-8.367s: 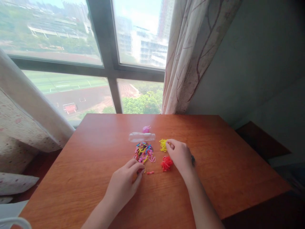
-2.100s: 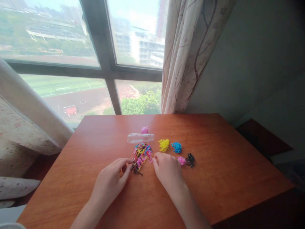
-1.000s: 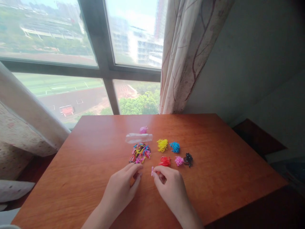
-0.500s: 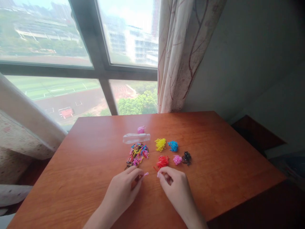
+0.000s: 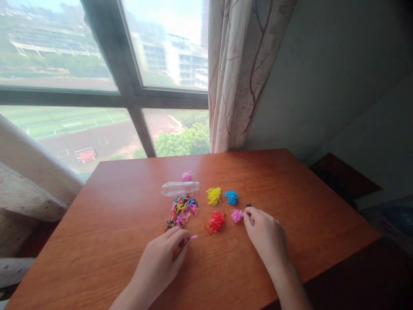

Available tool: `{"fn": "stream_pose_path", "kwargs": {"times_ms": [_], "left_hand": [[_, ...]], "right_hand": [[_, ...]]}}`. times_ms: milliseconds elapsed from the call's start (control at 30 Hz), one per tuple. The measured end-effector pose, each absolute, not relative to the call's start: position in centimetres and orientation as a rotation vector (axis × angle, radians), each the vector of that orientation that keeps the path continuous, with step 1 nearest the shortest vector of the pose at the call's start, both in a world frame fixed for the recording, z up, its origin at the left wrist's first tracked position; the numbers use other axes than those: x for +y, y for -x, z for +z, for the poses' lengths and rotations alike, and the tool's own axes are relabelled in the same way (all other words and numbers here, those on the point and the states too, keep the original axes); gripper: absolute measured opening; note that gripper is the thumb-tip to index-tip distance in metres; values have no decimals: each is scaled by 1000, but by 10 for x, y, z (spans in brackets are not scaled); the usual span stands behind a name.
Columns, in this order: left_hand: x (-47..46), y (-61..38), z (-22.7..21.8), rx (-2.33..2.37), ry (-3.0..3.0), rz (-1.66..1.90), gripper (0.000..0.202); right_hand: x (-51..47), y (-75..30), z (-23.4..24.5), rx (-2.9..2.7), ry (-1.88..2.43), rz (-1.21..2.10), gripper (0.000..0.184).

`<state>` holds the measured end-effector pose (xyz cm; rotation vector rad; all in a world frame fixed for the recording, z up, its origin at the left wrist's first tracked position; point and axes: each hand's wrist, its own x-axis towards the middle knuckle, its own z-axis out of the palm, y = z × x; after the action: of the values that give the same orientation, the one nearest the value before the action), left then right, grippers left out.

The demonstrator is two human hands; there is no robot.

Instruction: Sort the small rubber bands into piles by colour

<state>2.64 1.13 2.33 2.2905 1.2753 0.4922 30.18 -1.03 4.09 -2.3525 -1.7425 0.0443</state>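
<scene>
My left hand (image 5: 163, 256) is closed in a pinch, and a pink rubber band (image 5: 194, 237) sticks out from its fingertips. Just beyond it lies a mixed heap of coloured rubber bands (image 5: 182, 211). My right hand (image 5: 267, 234) has its thumb and forefinger together at the black rubber bands (image 5: 249, 205), covering most of that pile; what its fingers hold is hidden. Left of those fingertips sits a small pile of pink rubber bands (image 5: 237, 216). Red rubber bands (image 5: 217, 221) lie between my hands, with yellow rubber bands (image 5: 214, 196) and blue rubber bands (image 5: 231, 197) behind.
A clear plastic bottle (image 5: 180, 188) lies on its side behind the mixed heap. A crumpled-looking pink object (image 5: 187, 176) is beyond it. The wooden table (image 5: 135, 189) reaches to a window, with a curtain (image 5: 226, 94) at the back.
My right hand has moved right, from beside the red rubber bands to the black ones. My left hand stays near the mixed heap with the pink band. The view has shifted slightly.
</scene>
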Motion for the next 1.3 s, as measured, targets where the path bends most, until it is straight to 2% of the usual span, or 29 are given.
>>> {"fn": "stream_pose_path", "kwargs": {"times_ms": [233,500,800,1067,1300], "left_hand": [[15,-41,33,1244,-2362,444,22],[35,-115,58,1053,-2575,249,21],[57,-159,52,1049,-2639,166,19],[64,-151,57,1123,-2607,159,17],[63,-80,64,1315,-2514,236,22]], "right_hand": [[-18,-305,33,-1701,2183,37,19],[-40,-311,12,-1607,2082,191,27],[-51,-317,4,-1575,2120,196,29],[-53,-309,6,-1582,2087,228,26],[-50,-285,7,-1653,1973,275,25]]}}
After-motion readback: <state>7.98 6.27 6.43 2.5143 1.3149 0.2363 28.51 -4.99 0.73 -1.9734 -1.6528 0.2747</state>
